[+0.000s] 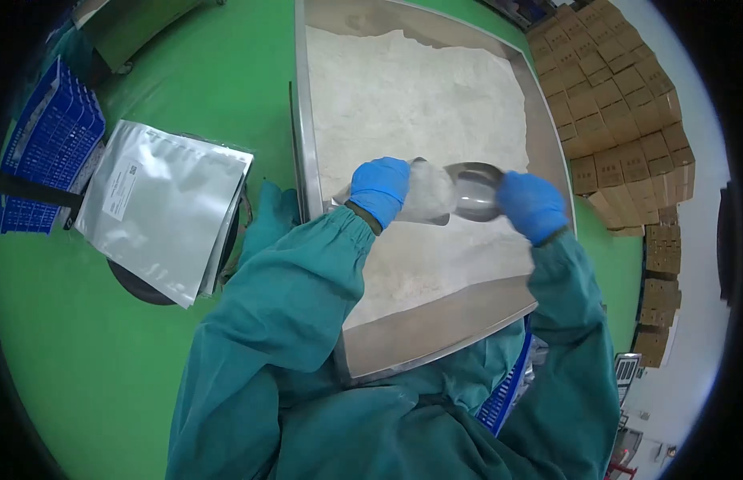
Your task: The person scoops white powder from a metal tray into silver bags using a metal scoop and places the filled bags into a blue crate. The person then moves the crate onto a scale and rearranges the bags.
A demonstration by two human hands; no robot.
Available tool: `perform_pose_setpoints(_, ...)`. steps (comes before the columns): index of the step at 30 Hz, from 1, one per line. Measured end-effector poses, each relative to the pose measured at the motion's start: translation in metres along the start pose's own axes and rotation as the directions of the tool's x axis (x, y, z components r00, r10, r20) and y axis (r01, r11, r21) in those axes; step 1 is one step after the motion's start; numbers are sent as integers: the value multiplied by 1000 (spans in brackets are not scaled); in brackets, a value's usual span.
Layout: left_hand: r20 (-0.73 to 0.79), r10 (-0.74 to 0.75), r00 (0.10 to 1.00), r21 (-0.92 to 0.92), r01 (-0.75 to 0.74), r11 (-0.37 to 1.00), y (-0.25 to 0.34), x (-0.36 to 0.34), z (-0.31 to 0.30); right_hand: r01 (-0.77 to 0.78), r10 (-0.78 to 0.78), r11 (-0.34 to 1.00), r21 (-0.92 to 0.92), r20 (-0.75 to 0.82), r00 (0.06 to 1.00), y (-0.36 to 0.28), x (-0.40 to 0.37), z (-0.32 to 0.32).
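Note:
A large metal tray (435, 320) holds a broad layer of white powder (411, 96). Above the powder, my left hand (380, 190), in a blue glove, is closed around the end of a metal scoop that carries a mound of white powder (430, 192). My right hand (532, 206), also blue-gloved and slightly blurred, is closed at the right end of a second metal scoop (475, 192). This scoop's inside looks mostly bare and shiny. The two scoops face each other with their mouths very close; whether they touch is unclear. The handles are hidden by my hands.
Silvery bags (163, 208) lie stacked on a dark round support at the left, beside a blue basket (51, 144). Another blue basket (507, 388) is below the tray. Cardboard boxes (611, 112) are piled at the right. A green cart (135, 28) stands at the upper left.

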State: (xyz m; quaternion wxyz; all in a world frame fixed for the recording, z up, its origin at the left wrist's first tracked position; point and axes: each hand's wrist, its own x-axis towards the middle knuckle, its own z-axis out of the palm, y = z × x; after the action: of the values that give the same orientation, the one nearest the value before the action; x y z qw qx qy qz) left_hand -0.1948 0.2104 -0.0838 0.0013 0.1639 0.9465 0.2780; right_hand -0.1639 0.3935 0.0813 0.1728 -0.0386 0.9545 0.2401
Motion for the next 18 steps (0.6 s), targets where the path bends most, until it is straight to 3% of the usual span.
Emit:
perform_pose_setpoints(2,-11,-14,1000,17,14,1000,-5,2,5,-58,58,998,16,-7,998,31,-8,-4)
perform_pose_setpoints(4,-12,7,1000,49,-7,999,-6,2,10,93,-84,994,-49,165,983,52,-14,-5)
perform_pose_setpoints(5,-47,27,999,27,-25,999,-9,2,11,144,-146,988,61,27,989,52,-8,13)
perform_pose_setpoints(7,-90,63,994,25,-61,998,0,1,1,22,6,945,326,-84,996,12,11,29)
perform_pose_setpoints(8,-73,-30,997,26,31,999,7,-7,-10,56,22,827,559,-132,991,-6,37,75)
perform_pose_setpoints(9,-63,-122,991,35,124,992,11,-15,-22,41,-153,704,709,95,984,-24,55,90)
perform_pose_setpoints(10,-79,-106,991,66,112,992,15,-23,-25,-17,-70,654,756,82,994,-41,71,113)
perform_pose_setpoints(12,316,-40,948,249,-42,968,23,-35,-27,-55,23,574,817,52,998,-40,85,133)
perform_pose_setpoints(13,421,53,905,297,-193,935,10,-28,-55,204,-138,694,690,-151,979,-15,89,138)
perform_pose_setpoints(14,537,130,833,318,-343,884,-4,-22,-87,430,-315,756,494,-300,900,2,85,142)
perform_pose_setpoints(15,592,160,790,232,-358,904,1,-19,-104,423,-297,755,501,-314,902,12,62,126)
perform_pose_setpoints(16,594,169,787,242,-375,895,27,-30,-122,223,-184,646,731,-134,974,26,21,95)
perform_pose_setpoints(17,485,34,874,275,-190,943,62,-53,-141,-13,-115,481,877,78,990,38,-15,76)
perform_pose_setpoints(18,376,-111,920,277,3,961,87,-80,-146,-27,-102,473,880,85,991,44,-42,77)
